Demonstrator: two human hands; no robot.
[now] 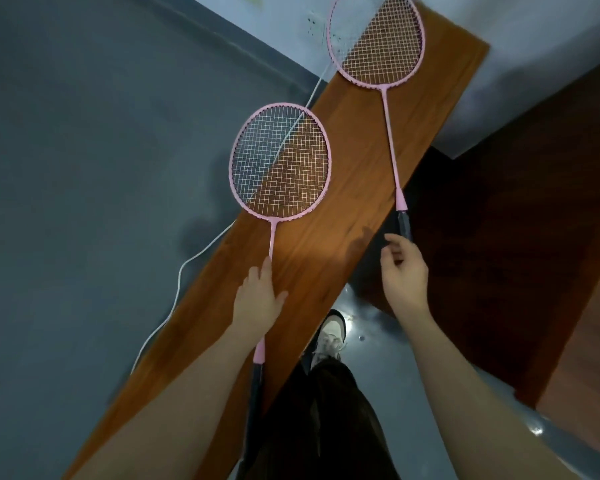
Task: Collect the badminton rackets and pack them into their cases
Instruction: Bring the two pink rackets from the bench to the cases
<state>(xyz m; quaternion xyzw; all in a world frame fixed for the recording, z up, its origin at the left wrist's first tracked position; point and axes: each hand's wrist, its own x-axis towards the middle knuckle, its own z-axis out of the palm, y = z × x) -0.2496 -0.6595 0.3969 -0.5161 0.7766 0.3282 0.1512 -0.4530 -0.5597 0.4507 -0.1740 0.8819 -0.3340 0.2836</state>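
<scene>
Your left hand point(258, 299) lies over the thin shaft of the near racket point(280, 161), fingers fairly straight and laid along it, thumb spread to the right; whether the fingers actually curl round the shaft cannot be told from above. Your right hand point(404, 271) is loosely curled and holds nothing, its fingertips just beside the dark grip of the far racket point(378, 39) and seemingly apart from it. The near racket runs almost straight away from you, pink head far, dark handle back under your left forearm, with its head hanging partly over the left edge of the wooden board point(329, 237). The far racket lies along the board's right side, its long axis leaning slightly left toward the top, its head at the board's far end and its handle reaching the right edge. A white cable point(187, 265) trails across the grey floor left of the board.
</scene>
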